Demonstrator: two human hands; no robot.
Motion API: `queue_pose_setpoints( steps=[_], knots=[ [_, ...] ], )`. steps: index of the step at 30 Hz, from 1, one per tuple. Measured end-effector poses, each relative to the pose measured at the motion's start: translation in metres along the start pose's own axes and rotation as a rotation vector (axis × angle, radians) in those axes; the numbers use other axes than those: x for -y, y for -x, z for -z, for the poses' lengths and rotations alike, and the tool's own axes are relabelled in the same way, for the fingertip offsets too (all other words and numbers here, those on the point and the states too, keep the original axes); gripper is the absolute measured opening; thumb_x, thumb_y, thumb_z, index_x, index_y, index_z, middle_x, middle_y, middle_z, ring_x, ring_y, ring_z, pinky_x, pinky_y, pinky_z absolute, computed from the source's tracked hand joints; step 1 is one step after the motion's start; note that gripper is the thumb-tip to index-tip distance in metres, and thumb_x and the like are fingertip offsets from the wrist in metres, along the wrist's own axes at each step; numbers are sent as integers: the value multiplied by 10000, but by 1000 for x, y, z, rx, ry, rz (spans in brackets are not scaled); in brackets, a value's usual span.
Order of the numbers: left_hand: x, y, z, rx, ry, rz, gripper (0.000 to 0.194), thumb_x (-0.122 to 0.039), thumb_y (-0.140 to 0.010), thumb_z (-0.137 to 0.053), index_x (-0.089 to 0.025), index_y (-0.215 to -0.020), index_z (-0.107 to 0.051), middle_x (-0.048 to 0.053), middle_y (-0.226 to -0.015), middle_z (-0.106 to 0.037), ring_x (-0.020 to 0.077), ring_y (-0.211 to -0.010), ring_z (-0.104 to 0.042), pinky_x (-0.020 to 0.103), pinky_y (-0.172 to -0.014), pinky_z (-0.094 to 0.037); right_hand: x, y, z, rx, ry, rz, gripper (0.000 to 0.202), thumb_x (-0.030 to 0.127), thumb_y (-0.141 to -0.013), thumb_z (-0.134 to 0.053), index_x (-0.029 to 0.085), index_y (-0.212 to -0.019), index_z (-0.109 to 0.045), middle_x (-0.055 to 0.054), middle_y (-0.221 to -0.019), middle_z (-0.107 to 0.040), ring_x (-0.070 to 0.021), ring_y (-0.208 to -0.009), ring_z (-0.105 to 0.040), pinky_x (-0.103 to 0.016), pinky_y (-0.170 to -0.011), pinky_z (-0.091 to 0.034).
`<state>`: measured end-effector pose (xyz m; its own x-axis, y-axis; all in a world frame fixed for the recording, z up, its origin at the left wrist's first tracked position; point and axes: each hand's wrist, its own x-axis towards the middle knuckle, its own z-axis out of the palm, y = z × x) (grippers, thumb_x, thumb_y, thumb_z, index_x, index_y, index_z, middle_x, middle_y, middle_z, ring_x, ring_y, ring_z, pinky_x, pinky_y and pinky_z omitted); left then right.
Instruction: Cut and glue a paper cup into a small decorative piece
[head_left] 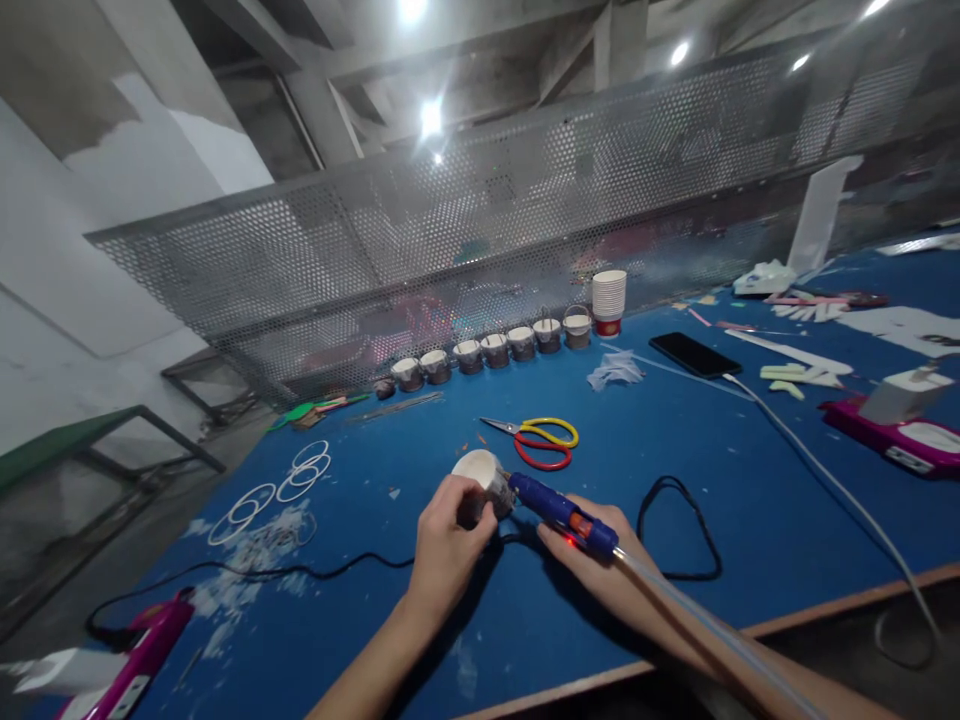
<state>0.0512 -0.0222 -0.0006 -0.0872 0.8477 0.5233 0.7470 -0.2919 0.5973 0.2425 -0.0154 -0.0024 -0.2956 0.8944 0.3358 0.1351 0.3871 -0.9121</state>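
A clear glue stick (712, 622) runs back over the right forearm towards the camera from the rear of a blue glue gun (551, 508), gripped in the right hand (600, 570). The left hand (448, 545) is closed narrowly on a small white-topped cup (480, 468), fingers and thumb pinching its near side, just above the blue table (420, 430) or on it; I cannot tell which. The gun's tip is at the cup's right side, so the step in hand looks like applying glue there. The next move calls for a steady cup and fingertips clear of the hot tip.

Just beyond the hands lie scissors (516, 429) with red and yellow handles. A black cable (300, 572) runs out to the left of the left hand, with white rings (329, 465) beyond it. Farther ahead stand seven similar cups (495, 350) in a row and a paper cup stack (609, 295); a phone (694, 353) lies ahead and right of the right hand.
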Motion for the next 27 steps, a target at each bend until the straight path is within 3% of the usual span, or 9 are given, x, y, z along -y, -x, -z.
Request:
queue_pose_setpoints(
  steps=[4,9,16,22,27],
  knots=[
    [0,-2,2,26,21,59,78,-256,-731,-589,-196,-745,-542,-18,-712,-550,120,-589,-533,231,-580,-465,-2,1,3,16,-3,-78,230,351,-799,-522,210,-629,-457,29,-555,-451,-120,-502,-398,-245,-498,-348],
    [2,-8,7,38,58,157,230,-386,-826,-542,-185,-720,-576,-5,-681,-562,137,-602,-546,242,-576,-461,-3,3,4,32,-23,-95,240,360,-803,-519,224,-620,-442,24,-551,-439,-135,-503,-385,-261,-493,-345],
    [3,-11,6,1,-105,-48,232,-344,-848,-540,-181,-704,-620,2,-681,-578,131,-607,-541,238,-573,-430,-5,5,0,30,-41,-93,242,346,-792,-527,216,-610,-431,43,-535,-419,-114,-492,-360,-241,-485,-326],
    [-1,-7,-2,44,-154,-204,164,-306,-870,-521,-192,-772,-589,5,-726,-569,131,-605,-558,229,-548,-445,-5,5,0,21,-50,-103,215,346,-778,-533,188,-639,-487,39,-544,-444,-108,-504,-373,-233,-500,-340],
    [7,-6,-5,29,-211,-268,65,-267,-819,-592,-205,-826,-573,26,-813,-581,177,-737,-595,272,-627,-490,-5,5,2,-5,-57,-111,230,348,-764,-541,203,-607,-456,39,-536,-436,-113,-499,-365,-244,-497,-341]
  ],
)
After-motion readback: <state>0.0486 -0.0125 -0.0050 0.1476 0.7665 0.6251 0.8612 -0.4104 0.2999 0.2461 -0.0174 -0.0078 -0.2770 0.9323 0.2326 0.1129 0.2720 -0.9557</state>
